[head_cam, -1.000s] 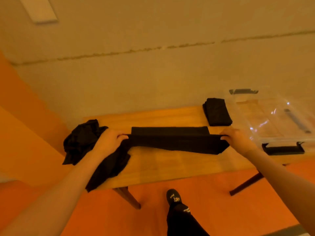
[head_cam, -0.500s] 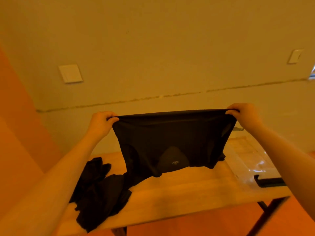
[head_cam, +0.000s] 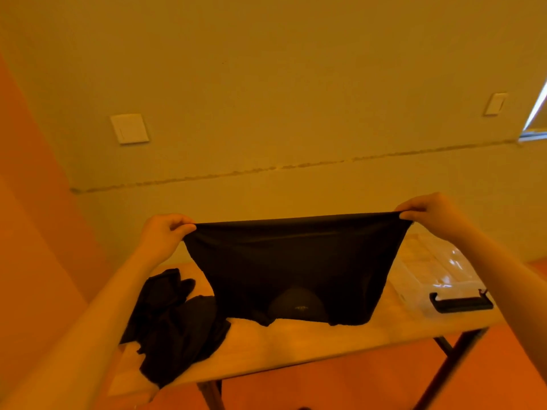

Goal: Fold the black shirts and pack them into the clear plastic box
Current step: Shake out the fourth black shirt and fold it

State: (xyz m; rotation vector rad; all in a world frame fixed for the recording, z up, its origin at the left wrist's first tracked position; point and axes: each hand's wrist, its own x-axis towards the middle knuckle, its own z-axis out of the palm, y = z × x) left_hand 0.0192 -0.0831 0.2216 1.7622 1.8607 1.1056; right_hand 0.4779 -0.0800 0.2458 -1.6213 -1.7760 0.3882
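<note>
1. Black fabric fills the middle of the view: a black shirt point(head_cam: 296, 267) is held up in the air above the wooden table point(head_cam: 296, 347), stretched flat between both hands, its upper edge pulled nearly straight
2. Its lower edge hangs down to the tabletop, where the neck opening shows with a small pale label inside
3. The left hand point(head_cam: 164, 235) pinches the shirt's upper left corner between thumb and curled fingers
4. The right hand point(head_cam: 426, 210) pinches the upper right corner the same way, sitting a little higher than the left
5. A crumpled pile of black shirts point(head_cam: 174, 327) lies on the left end of the table, part of it draping over the near edge; it lies just beside the hanging shirt, and whether the two touch cannot be told
6. The clear plastic box point(head_cam: 438, 270) stands on the right end of the table, partly hidden behind the right forearm, with a black latch handle point(head_cam: 461, 301) on its near side; what lies inside it is not clear
7. Behind the table, a pale wall carries a white switch plate point(head_cam: 129, 128) at the left and a smaller wall plate point(head_cam: 495, 104) at the right
</note>
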